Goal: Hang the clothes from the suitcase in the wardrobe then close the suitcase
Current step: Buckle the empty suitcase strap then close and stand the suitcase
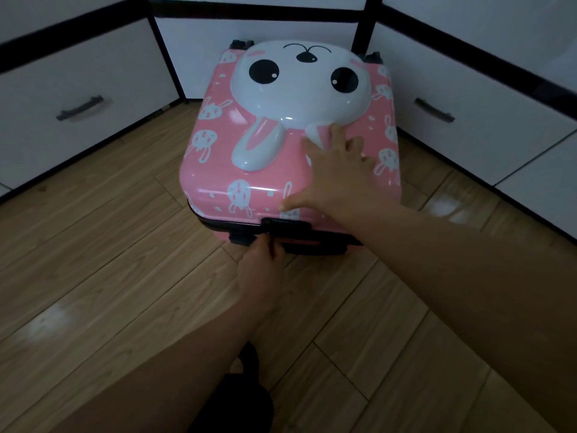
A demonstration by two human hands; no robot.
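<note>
Pink rabbit suitcase (281, 170) lies flat, lid down, centre frame on the wood floor. Right hand (334, 179) presses the lid with fingers spread, gripping nothing; left hand (262, 260) pinches the zipper pull (268, 229) at the front edge. Advice — keep lid pressure while drawing the zip round. No legible writing — printed rabbits only.

Right hand (335, 176) flat, fingers spread; left hand (262, 267) curled, pinching.
</note>
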